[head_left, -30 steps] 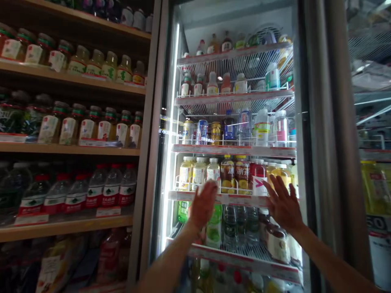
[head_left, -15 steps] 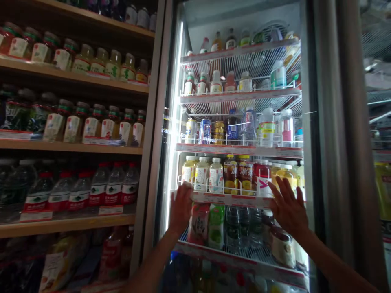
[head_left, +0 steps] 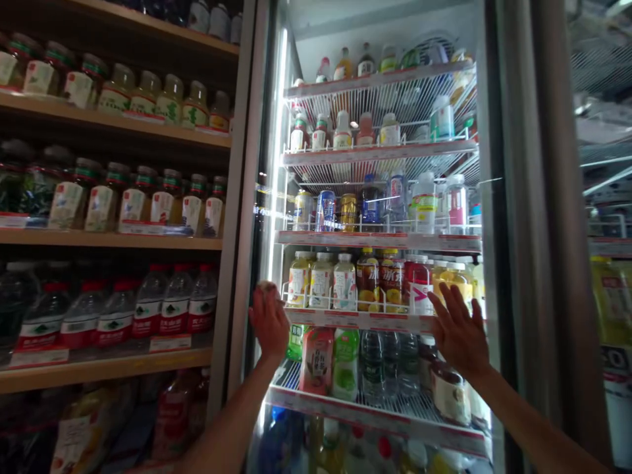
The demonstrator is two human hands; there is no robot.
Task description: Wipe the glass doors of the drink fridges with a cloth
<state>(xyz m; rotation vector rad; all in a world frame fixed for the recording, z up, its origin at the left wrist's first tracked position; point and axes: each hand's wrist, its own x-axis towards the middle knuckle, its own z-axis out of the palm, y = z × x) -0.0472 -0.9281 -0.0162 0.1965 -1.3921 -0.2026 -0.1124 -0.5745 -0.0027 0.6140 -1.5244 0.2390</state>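
My left hand (head_left: 269,322) is raised at the left edge of a glass-fronted drinks fridge (head_left: 379,320), near the bright light strip. Its fingers are bent and close together, slightly blurred, and a small pale patch shows at the fingertips; what it is I cannot make out. On the right, my right hand (head_left: 459,329) is held up flat with fingers spread, in front of the shelf with a red-labelled bottle (head_left: 419,284). It holds nothing. Whether the palm touches the glass I cannot tell. Tea bottles (head_left: 320,280) stand behind the glass between the hands.
Wooden shelves (head_left: 118,359) on the left carry juice bottles (head_left: 133,204) and red-capped water bottles (head_left: 148,309). A metal door frame (head_left: 536,230) runs down the right side. Beyond it another wire-shelved unit (head_left: 605,250) shows. Cartons (head_left: 316,361) stand on a lower fridge shelf.
My left hand has moved left and slightly up, away from the lower cartons to the fridge's left edge. My right hand stays about where it was. The view has shifted slightly.
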